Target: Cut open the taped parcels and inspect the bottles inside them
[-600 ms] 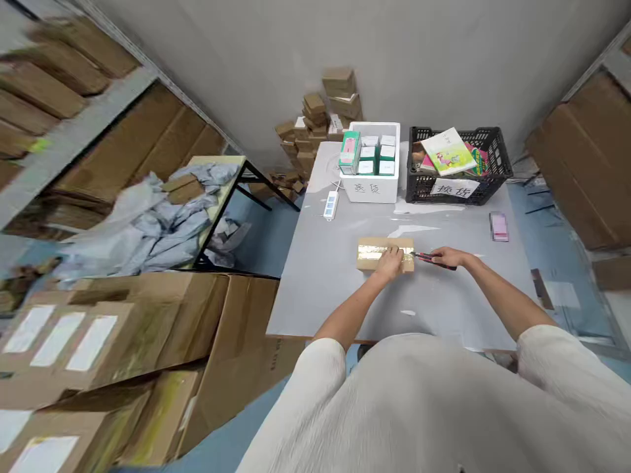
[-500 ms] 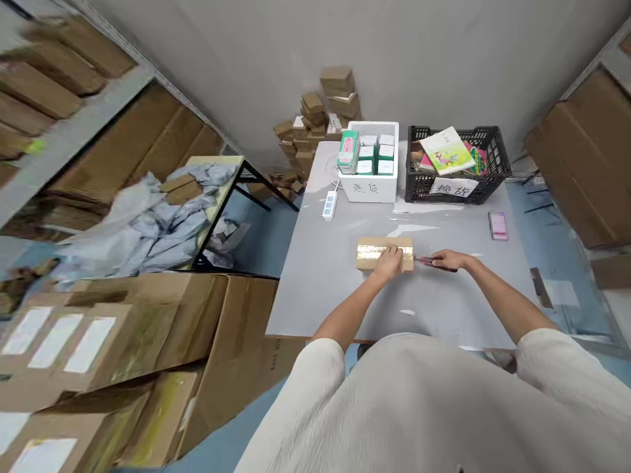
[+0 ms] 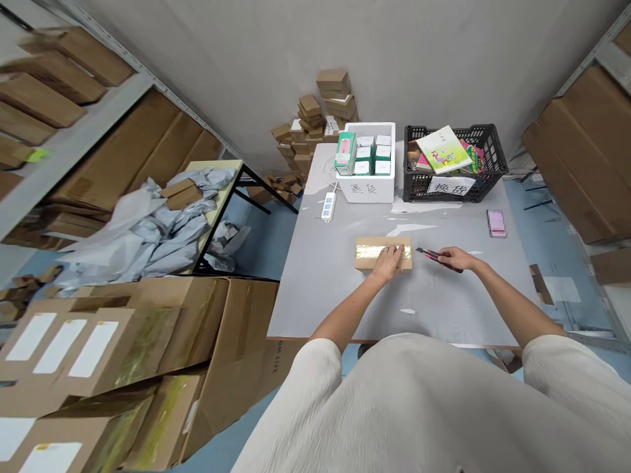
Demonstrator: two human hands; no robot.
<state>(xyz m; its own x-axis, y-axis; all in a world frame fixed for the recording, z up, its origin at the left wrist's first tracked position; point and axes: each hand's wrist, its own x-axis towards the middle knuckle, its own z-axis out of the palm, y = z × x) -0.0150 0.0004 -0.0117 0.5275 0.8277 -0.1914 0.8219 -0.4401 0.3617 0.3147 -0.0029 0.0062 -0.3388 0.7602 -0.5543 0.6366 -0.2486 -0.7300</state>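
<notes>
A small brown cardboard box [image 3: 367, 253] lies on the grey table [image 3: 315, 289], a strip of shiny tape running along its top. My left hand [image 3: 388, 264] is on the right half of the box, fingers bent over the taped top and gripping it in place. In my right hand [image 3: 457, 258] is a red-and-black utility knife [image 3: 428, 253], held in closed fingers. Its tip points left at the box's right end, a small gap away from it.
Behind the box stand a white bin [image 3: 369, 192] of green-and-white cartons and a black crate [image 3: 456, 195] holding books. A power strip [image 3: 328, 206] lies at left, a pink-screened phone [image 3: 497, 224] at right. Large cartons [image 3: 162, 328] crowd the left side; grey bags [image 3: 162, 230] cover a side table.
The utility knife has drawn back from the box's right end, leaving a gap, and its angle has turned. My left hand stays on the box.
</notes>
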